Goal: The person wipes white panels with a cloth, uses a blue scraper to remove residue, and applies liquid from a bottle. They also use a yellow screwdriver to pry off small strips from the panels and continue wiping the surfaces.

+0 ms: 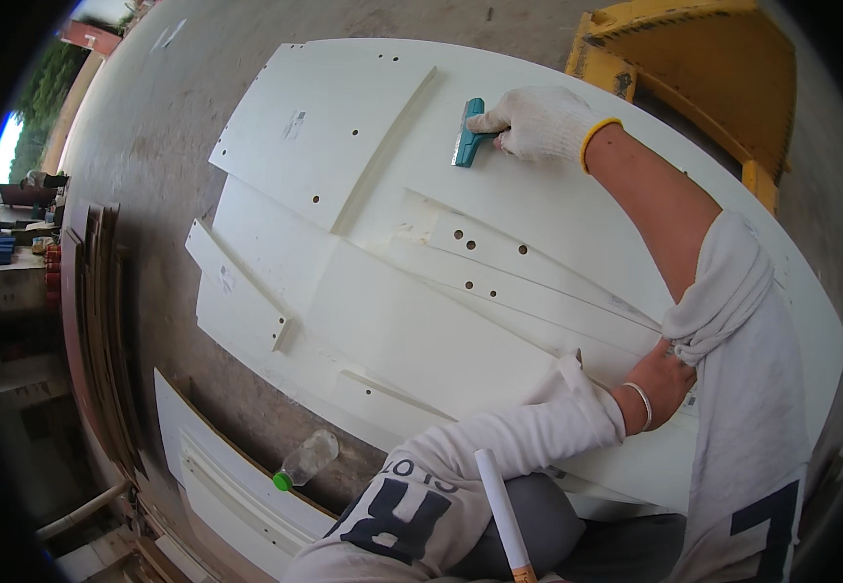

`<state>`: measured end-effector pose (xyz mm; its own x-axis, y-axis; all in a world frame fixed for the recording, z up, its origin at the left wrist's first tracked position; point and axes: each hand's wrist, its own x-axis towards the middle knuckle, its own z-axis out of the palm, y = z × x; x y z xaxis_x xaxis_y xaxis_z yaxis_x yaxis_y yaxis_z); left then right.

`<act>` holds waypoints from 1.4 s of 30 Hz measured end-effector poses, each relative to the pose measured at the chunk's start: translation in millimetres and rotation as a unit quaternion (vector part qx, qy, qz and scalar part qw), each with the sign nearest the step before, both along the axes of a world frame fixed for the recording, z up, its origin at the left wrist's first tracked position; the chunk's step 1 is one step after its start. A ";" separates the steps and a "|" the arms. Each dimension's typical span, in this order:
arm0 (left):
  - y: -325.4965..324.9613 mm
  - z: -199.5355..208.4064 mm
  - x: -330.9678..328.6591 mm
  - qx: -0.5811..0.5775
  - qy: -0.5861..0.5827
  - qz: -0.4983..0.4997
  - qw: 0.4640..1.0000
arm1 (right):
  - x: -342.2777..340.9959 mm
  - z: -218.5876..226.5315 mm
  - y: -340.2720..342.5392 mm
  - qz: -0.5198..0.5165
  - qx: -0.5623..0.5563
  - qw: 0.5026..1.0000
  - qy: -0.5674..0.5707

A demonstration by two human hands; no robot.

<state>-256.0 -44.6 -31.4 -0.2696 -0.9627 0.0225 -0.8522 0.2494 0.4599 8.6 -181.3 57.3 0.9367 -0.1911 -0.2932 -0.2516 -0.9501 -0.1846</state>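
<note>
My right hand, in a white knit glove with a yellow cuff, grips a teal scraper with a wide metal blade. The scraper is over the far part of a large white board; whether the blade touches it I cannot tell. My left hand, bare with a bracelet at the wrist, is closed on the bunched sleeve of my right arm, near the elbow. Between my arms lie narrow white panels, some with round holes. A wider white panel with holes rests at the far left.
A yellow metal structure stands beyond the board at right. A clear bottle with a green cap sits at the lower left, by more white panels. Stacked brown boards lie farther left. A cigarette juts up from the lower edge.
</note>
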 end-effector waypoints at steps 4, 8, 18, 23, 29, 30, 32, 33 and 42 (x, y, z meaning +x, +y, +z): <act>-5.8 -20.0 -10.3 0.022 0.063 0.026 0.997 | 29.6 1.7 5.9 0.015 0.025 1.000 -0.003; -11.8 -17.4 -9.4 0.013 0.095 0.010 0.995 | 33.1 0.4 -9.5 0.045 0.015 0.999 -0.001; -17.7 -1.5 29.4 -0.060 0.013 0.141 0.988 | 12.2 4.1 -13.8 0.057 -0.182 0.980 0.053; -20.1 -5.8 28.9 -0.067 0.029 0.129 0.989 | 32.1 -17.0 -21.2 0.105 -0.136 0.984 -0.036; -22.5 -11.9 21.5 -0.086 0.047 0.150 0.984 | 41.8 -15.4 -0.3 0.171 -0.039 0.983 -0.052; -22.5 -16.0 20.0 -0.090 0.058 0.169 0.980 | 46.1 -7.6 16.2 0.162 -0.037 0.986 -0.028; -21.8 -21.4 16.5 -0.100 0.081 0.203 0.971 | 48.4 4.6 42.7 0.140 -0.035 0.989 0.021; -20.8 -23.8 15.7 -0.091 0.111 0.198 0.970 | 48.8 -0.8 42.4 0.196 -0.055 0.979 -0.002; -19.3 -0.9 35.2 -0.025 0.080 0.120 0.989 | -16.5 -10.6 22.8 0.149 -0.008 0.986 -0.075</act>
<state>-220.8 -63.9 -32.3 -0.0231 -0.9952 0.0949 -0.8068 0.0746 0.5861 -7.9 -158.5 46.8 0.9845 0.0964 -0.1464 0.0687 -0.9806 -0.1834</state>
